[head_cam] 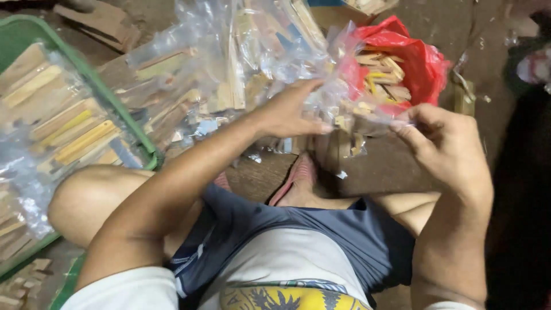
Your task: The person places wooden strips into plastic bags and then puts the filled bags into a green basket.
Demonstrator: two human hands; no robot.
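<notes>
While the person sits on the floor, the left hand (290, 112) and the right hand (445, 143) each pinch a clear plastic bag (344, 92) stretched between them above the knees. Behind it sits a red bag (422, 60) of wooden sticks (381, 72), and a green crate (109, 95) stands to the left.

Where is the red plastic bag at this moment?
In the head view, the red plastic bag lies on the floor at the upper right, beyond the right hand. It is open and holds small wooden pieces.
</notes>
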